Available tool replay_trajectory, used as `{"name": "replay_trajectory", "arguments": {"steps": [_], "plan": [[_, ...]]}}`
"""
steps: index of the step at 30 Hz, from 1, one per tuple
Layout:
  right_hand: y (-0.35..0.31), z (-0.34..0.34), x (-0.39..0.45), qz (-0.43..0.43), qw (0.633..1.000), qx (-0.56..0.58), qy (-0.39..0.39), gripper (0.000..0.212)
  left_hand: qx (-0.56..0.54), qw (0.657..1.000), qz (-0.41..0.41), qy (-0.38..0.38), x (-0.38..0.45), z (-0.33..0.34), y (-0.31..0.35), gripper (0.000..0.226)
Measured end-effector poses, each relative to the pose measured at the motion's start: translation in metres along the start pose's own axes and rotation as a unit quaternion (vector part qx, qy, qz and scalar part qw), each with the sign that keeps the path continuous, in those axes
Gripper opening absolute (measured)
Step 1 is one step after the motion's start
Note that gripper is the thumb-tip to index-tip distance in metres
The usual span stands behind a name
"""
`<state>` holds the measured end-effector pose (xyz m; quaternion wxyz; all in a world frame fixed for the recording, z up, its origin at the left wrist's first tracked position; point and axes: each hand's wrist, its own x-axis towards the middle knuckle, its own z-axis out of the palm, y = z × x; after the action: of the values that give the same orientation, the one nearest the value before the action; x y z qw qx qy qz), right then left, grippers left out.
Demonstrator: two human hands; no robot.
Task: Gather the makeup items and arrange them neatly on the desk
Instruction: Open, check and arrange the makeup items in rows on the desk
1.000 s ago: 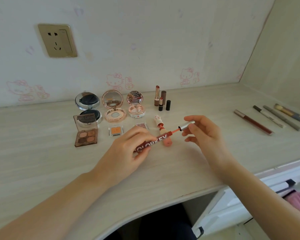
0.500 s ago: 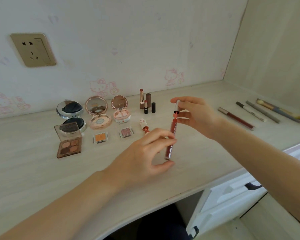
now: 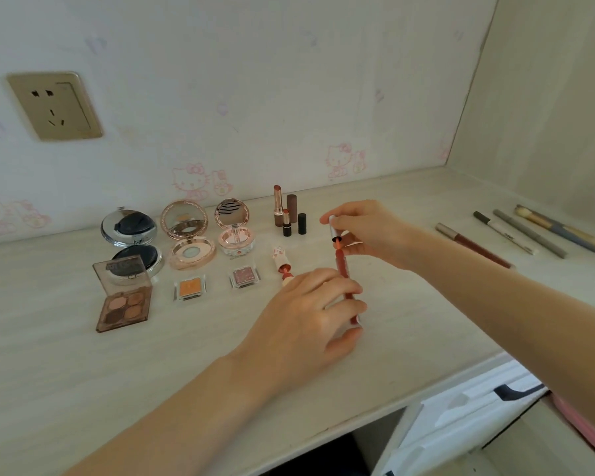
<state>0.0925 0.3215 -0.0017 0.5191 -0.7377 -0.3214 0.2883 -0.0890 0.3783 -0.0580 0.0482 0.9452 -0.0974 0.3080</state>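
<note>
Compacts (image 3: 186,235) left on desk (image 3: 83,372), lipsticks (image 3: 287,214) right of them, pencils (image 3: 502,235) far right.

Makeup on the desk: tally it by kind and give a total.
Round compacts: 3
Eyeshadow palettes: 3
Lipsticks: 3
Loose caps: 2
Lip gloss, in both hands: 1
Pencils and brushes: 4
Total: 16
</note>
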Motion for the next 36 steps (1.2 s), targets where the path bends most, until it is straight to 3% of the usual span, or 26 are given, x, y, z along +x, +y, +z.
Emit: {"name": "replay_trajectory", "arguments": {"steps": [17, 36], "plan": [[0.004, 0.035, 0.032, -0.019, 0.987, -0.145, -0.064, 0.020, 0.012, 0.999, -0.031, -0.010, -0.005, 0.011, -0.016, 0.023], [0.004, 0.053, 0.044, -0.047, 0.967, -0.250, -0.008, 0.009, -0.035, 0.997, -0.063, -0.031, -0.011, 0.006, -0.019, 0.020]]}}
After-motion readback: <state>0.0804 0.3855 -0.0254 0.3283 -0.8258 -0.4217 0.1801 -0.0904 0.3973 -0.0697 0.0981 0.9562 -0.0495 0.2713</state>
